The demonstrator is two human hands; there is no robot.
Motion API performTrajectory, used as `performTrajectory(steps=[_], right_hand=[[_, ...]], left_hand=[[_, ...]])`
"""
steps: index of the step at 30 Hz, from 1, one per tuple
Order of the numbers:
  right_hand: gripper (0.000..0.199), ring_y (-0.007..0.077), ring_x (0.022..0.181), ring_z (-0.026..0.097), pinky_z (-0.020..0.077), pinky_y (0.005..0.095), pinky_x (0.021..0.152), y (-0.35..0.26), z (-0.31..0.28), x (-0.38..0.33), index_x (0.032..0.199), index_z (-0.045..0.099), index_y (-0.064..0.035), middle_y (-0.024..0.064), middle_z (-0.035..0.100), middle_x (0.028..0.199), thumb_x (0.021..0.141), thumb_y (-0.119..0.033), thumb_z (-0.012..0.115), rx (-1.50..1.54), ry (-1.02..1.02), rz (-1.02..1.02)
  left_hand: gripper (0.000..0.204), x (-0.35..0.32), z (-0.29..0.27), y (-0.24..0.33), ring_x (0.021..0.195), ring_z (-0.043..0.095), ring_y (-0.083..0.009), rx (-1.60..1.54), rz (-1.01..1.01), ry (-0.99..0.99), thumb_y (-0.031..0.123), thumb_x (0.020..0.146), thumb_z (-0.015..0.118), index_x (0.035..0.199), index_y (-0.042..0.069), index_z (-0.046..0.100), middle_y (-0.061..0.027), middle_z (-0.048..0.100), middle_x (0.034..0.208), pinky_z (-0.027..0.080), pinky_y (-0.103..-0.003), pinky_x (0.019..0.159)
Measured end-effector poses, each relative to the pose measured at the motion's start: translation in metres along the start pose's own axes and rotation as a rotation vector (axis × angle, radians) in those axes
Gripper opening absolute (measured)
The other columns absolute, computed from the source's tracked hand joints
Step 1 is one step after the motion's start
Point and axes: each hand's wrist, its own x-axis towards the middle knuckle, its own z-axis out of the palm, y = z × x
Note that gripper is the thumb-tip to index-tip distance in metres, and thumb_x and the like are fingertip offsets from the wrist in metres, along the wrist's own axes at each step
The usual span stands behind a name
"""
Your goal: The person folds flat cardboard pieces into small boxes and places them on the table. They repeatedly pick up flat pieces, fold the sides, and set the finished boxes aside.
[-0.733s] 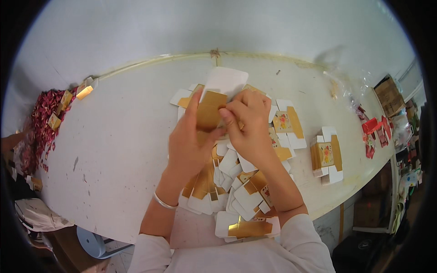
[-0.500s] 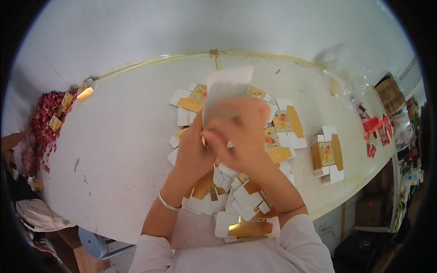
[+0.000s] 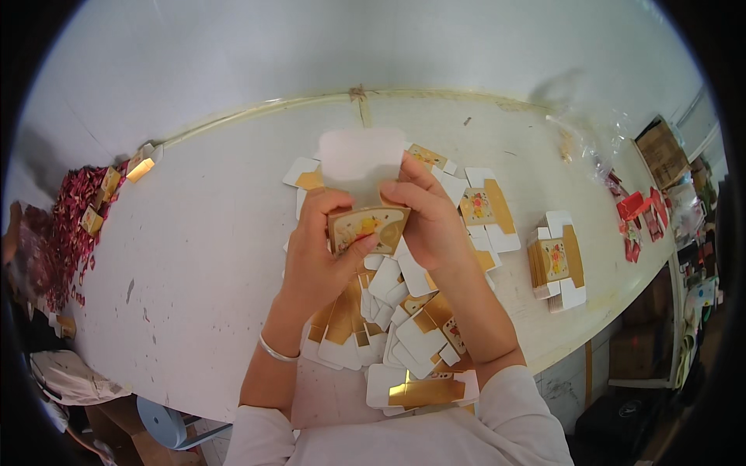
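Observation:
Between my two hands, above the middle of the table, is a small gold carton (image 3: pixel 366 226) with a flower print and a long white flap (image 3: pixel 360 155) standing up at its far side. My left hand (image 3: pixel 320 235) is closed round its left side, thumb across the printed face. At the right side, my right hand (image 3: pixel 423 211) pinches the carton near the base of the flap, its thumb at the upper edge. Beneath and around lie many flat gold and white cartons (image 3: pixel 427 342), spread in a loose pile. Whether anything is inside the carton I cannot tell.
A neat stack of flat cartons (image 3: pixel 556 260) stands on the right. At the far left is a heap of small red packets (image 3: pixel 74 213) with several cartons (image 3: pixel 92 220) on it. Red items (image 3: pixel 633 206) and clear plastic (image 3: pixel 587 144) lie far right. A blue stool (image 3: pixel 161 422) stands below the left edge.
The carton has turned so its printed face shows and its flap stands upright. My right hand has moved off the front to the carton's right side; both hands were blurred or overlapping before.

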Motion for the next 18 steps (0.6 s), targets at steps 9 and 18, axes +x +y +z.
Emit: performTrajectory(steps=[9,18], right_hand=[[0.03,0.0185,0.101,0.052,0.0418,0.029,0.085,0.017,-0.009,0.009,0.095,0.065,-0.0003,0.0117,0.055,0.111,0.073,0.002,0.044,-0.014,-0.235,-0.205],[0.017,0.0142,0.087,0.057,0.0476,0.0261,0.075,0.011,0.004,0.001,0.095,0.065,-0.0016,0.009,0.059,0.102,0.081,-0.01,0.061,-0.377,-0.104,-0.287]], left_hand=[[0.031,0.004,-0.008,0.004,0.076,0.059,-0.0147,-0.11,-0.016,0.035,0.012,0.082,0.06,0.104,0.003,0.039,-0.0108,0.053,0.106,0.047,-0.025,0.062],[0.056,0.005,-0.012,0.015,0.082,0.059,-0.0174,-0.236,-0.093,-0.001,0.004,0.078,0.062,0.123,0.008,0.027,-0.0136,0.051,0.106,0.049,-0.025,0.062]])
